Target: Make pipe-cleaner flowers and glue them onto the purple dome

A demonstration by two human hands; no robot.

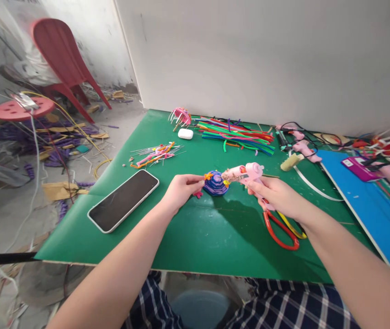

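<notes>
My left hand [185, 191] pinches the left edge of a small round blue and purple pipe-cleaner umbrella [216, 186]. An orange flower [208, 176] sits at that edge, close to my fingertips, and a bit of yellow shows at the right side. My right hand [273, 194] is wrapped round a pink hot glue gun [251, 171], its nozzle pointing left at the umbrella's right edge. Whether the nozzle touches it I cannot tell. Red-handled scissors [282, 233] and a yellow-handled tool [292, 225] lie below my right hand, partly covered by it.
A phone [123, 201] lies left on the green table [181, 242]. Further back are wire stems [157, 154], a white case [185, 134], a pink umbrella-like piece [181, 117] and a pile of pipe cleaners [236, 135]. On the right are a blue board [369, 205], cables and more glue guns [306, 150].
</notes>
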